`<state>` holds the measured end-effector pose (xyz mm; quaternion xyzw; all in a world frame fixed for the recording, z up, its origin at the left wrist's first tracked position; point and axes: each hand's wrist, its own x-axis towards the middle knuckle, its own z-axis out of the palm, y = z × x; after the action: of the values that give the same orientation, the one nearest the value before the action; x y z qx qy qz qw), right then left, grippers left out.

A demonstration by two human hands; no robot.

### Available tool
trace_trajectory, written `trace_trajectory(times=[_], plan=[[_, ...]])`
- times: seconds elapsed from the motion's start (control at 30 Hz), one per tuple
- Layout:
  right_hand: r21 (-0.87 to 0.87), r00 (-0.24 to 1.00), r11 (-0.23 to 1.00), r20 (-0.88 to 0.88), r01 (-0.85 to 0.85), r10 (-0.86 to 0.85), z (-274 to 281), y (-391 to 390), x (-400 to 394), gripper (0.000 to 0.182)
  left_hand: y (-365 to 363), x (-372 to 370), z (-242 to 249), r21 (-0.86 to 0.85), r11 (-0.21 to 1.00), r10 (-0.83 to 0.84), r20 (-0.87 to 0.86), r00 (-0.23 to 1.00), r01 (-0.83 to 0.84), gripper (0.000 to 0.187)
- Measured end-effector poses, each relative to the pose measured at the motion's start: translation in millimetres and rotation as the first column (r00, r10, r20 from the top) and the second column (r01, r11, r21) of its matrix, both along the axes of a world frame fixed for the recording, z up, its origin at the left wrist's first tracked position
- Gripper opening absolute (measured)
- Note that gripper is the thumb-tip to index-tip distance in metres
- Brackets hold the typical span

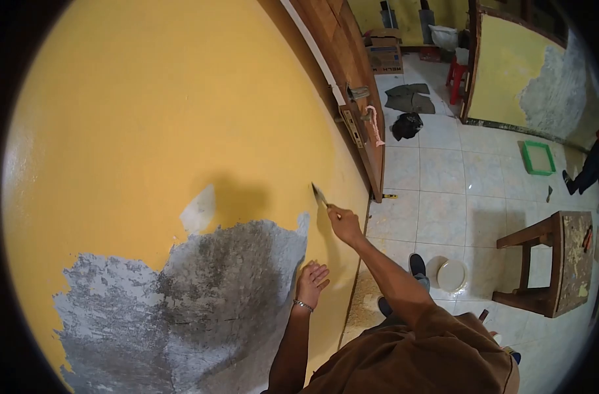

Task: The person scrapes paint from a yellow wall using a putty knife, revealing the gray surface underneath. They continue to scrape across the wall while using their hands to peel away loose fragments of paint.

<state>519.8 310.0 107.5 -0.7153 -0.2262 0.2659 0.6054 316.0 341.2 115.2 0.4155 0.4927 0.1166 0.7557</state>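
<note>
My right hand [345, 224] is closed around the handle of a scraper [320, 194], its blade pointing up and left against the yellow wall [148, 118]. Lower down, my left hand [312, 282] is open, fingers loosely apart, at the right border of a bare grey patch [221, 289]. A bracelet [303, 305] circles that wrist. The patch has ragged paint edges, with a narrow light strip [303, 224] rising at its upper right. Above the patch is a small whitish spot [199, 210] where paint is gone.
A wooden door [342, 72] stands ajar beside the wall. On the tiled floor are a white bucket [451, 276], a wooden stool [572, 262], a green tray [538, 158] and a black plastic bag [406, 126]. Another person's leg [588, 167] shows at far right.
</note>
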Motion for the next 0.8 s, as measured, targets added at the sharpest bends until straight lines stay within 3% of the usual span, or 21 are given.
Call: trace_trajectory(times=[0.1,0.13,0.17,0.2,0.27,0.3,0.37,0.67,0.73,0.8], plan=[[-0.008,0.994,0.999,0.095,-0.048,0.049,7.7,-31.4,-47.0,0.033,-2.2,1.8,-10.9,-0.055,0.998,0.015,0.072,0.997,-0.011,0.060],[-0.140,0.985,0.977,-0.080,-0.161,0.151,18.4,-46.7,-63.9,0.032,-0.4,8.8,-12.4,-0.060,0.998,0.014,0.138,0.990,-0.006,0.060],[0.051,0.966,0.991,-0.224,-0.122,0.131,12.3,-57.2,-87.4,0.031,0.6,17.6,-11.9,-0.007,1.000,0.016,0.195,0.981,-0.015,0.059],[0.045,0.967,0.991,-0.220,-0.123,0.130,13.2,-63.9,-102.8,0.031,-2.3,30.1,-1.4,-0.012,1.000,0.018,0.199,0.980,-0.016,0.059],[0.038,0.997,0.997,0.048,-0.063,0.062,20.7,-71.5,-121.3,0.031,-7.1,57.7,29.7,-0.015,0.994,0.107,0.142,0.984,-0.106,0.050],[-0.093,0.992,0.993,0.102,-0.068,0.077,23.3,-68.9,-118.1,0.032,0.7,65.3,28.7,-0.017,0.994,0.106,0.144,0.984,-0.105,0.050],[-0.109,0.990,0.989,0.079,-0.105,0.114,28.2,-64.2,-98.9,0.033,21.5,77.2,16.4,-0.206,0.969,0.173,0.157,0.972,-0.139,0.041],[-0.148,0.984,0.981,0.110,-0.126,0.143,19.6,-53.3,-101.5,0.027,40.4,86.9,-0.8,-0.054,0.982,0.182,0.050,0.982,-0.180,0.022],[-0.158,0.989,0.977,0.018,-0.144,0.149,29.7,-57.7,-94.9,0.031,40.9,92.3,-4.8,-0.047,0.980,0.198,0.078,0.977,-0.195,0.022],[-0.125,0.989,0.982,0.033,-0.141,0.146,25.7,-62.4,-102.0,0.029,37.0,89.4,-2.8,-0.048,0.967,0.255,0.082,0.963,-0.252,0.019]])
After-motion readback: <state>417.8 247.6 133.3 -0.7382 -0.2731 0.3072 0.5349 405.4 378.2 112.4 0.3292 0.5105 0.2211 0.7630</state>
